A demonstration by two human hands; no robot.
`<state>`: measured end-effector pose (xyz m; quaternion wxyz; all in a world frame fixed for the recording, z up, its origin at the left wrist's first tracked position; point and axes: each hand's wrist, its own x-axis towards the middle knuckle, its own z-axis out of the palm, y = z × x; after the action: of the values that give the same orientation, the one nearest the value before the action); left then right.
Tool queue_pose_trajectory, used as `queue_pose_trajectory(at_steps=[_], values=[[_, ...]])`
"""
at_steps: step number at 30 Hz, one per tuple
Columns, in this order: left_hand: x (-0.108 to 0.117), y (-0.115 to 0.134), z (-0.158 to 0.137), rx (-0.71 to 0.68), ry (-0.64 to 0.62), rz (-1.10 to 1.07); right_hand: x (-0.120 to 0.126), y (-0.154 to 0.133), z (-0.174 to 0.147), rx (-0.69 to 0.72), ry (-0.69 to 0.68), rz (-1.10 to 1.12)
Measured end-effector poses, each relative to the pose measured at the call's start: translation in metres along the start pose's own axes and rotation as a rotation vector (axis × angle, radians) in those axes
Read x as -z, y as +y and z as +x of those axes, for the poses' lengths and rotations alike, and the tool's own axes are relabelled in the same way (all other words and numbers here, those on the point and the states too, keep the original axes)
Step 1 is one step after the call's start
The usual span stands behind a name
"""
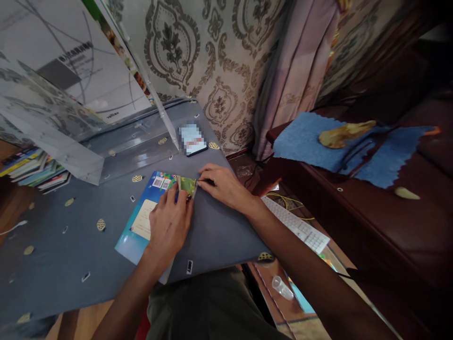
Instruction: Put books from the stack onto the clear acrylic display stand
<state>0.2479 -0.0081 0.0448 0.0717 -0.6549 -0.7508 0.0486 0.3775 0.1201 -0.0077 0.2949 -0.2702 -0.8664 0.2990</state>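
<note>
On the grey table cover lies a blue book [145,215] with barcodes and a cream panel. My left hand [172,219] rests on its right part, fingers laid over the cover and the near edge of a small green printed paper [187,185]. Thumb and forefinger of my right hand [221,184] are pinched at the right edge of that paper. Whether the green paper is a loose piece or a folded part of the book, I cannot tell. My left palm hides some of the book's lower right side.
A phone [192,139] lies beyond the book, beside a clear plastic stand [88,163]. Books [38,170] are stacked at left. Off the table's right side are a white keyboard [297,224], a plastic cup [282,287] and a dark red seat [354,212] with a blue cloth [300,141].
</note>
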Motion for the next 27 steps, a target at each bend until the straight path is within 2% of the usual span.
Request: queue_pose_trajectory(at_steps=[20, 27], values=[[-0.0004, -0.0007, 0.0006, 0.021, -0.030, -0.004, -0.0015, -0.0010, -0.0013, 0.029, 0.073, 0.022], [0.0001, -0.0012, 0.0006, 0.019, -0.033, -0.013, 0.0000, -0.0012, -0.0021, 0.027, 0.048, 0.009]])
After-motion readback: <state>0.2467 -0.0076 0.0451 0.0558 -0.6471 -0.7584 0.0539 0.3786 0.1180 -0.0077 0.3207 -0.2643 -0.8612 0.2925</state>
